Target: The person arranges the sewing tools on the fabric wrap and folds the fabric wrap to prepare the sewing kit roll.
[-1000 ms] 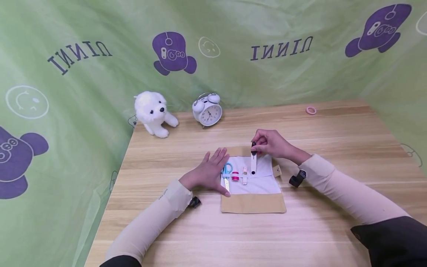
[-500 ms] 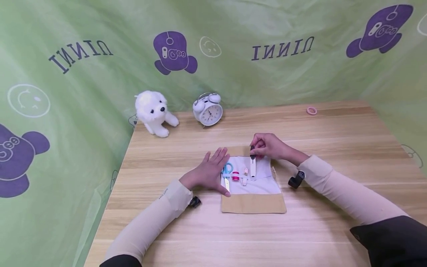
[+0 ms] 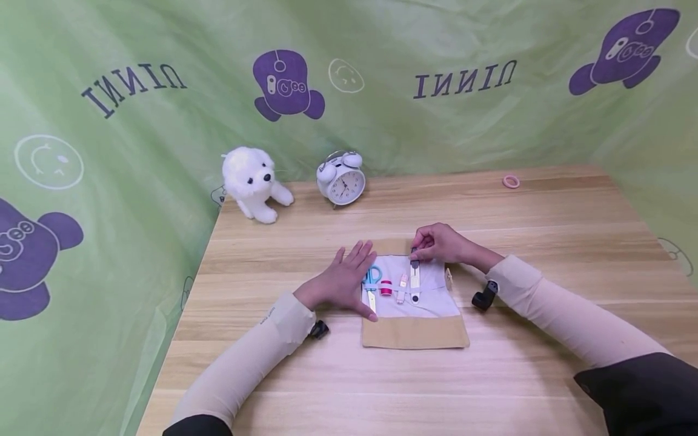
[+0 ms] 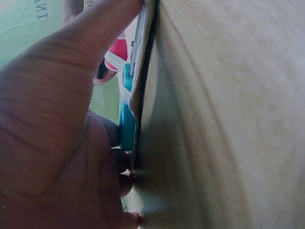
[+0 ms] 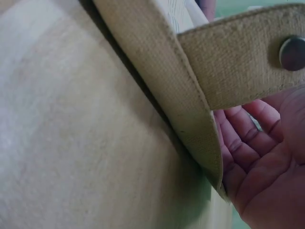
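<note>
A beige fabric roll pouch (image 3: 411, 332) with a pale lining lies unfolded on the table. My left hand (image 3: 343, 280), fingers spread, rests at its left edge beside blue-handled scissors (image 3: 374, 274). In the left wrist view, the blue handle (image 4: 126, 107) stands close to my fingers. Under the pouch's elastic band are a red thread spool (image 3: 386, 287) and a small pink item (image 3: 402, 289). Thumb and fingers of my right hand (image 3: 443, 243) pinch the dark upper end of a slim white-and-black tool (image 3: 415, 281); its lower part lies at the band.
A snap tab (image 5: 238, 57) sticks out from the pouch's right edge near my right hand. Behind stand a white plush dog (image 3: 251, 181) and a white alarm clock (image 3: 343, 181). A pink ring (image 3: 511, 181) lies at the back right, before a green curtain (image 3: 382, 121).
My right hand has moved down toward the pouch, and the slim white-and-black tool has slid lower, across the elastic band. My left hand has stayed in place.
</note>
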The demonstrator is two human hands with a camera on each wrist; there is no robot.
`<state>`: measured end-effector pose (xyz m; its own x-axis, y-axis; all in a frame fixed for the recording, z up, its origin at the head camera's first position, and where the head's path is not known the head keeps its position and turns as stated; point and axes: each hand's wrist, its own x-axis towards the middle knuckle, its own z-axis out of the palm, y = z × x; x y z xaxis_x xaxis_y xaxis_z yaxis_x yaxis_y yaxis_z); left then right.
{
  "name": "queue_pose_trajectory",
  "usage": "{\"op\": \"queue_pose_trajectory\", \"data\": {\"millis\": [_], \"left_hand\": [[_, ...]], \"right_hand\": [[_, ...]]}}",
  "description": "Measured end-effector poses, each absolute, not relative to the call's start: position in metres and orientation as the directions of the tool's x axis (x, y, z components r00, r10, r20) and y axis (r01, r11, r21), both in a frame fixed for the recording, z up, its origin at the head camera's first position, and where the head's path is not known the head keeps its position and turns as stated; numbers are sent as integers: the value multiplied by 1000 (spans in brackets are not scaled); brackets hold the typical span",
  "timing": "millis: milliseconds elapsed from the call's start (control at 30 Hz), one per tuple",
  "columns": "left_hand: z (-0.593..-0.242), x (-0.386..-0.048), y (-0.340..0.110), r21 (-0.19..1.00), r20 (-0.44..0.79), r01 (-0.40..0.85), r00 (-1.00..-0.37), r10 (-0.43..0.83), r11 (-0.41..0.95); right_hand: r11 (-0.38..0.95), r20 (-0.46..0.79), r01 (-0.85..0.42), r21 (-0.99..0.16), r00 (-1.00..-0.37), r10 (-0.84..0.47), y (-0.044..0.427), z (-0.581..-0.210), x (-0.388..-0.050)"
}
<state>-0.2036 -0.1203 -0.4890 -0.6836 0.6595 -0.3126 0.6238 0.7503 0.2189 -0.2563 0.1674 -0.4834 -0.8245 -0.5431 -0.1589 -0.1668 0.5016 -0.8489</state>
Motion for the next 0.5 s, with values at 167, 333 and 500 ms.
{"op": "queue_pose_trajectory", "data": {"millis": [167,333,500], "left_hand": [[-488,-204,-120,207,-310,631,-683,662,748],[-487,-203,-120,215,-314,628,-681,662,748],[-487,-203,-121,220,-314,630,-677,666,745]], "right_hand": [[521,-153,-194,-831,-820,-551,166,-481,-255],[535,-131,-268,-801,-794,-594,166,-480,-251],[532,-118,-290,-795,-787,-606,165,-480,-249]]}}
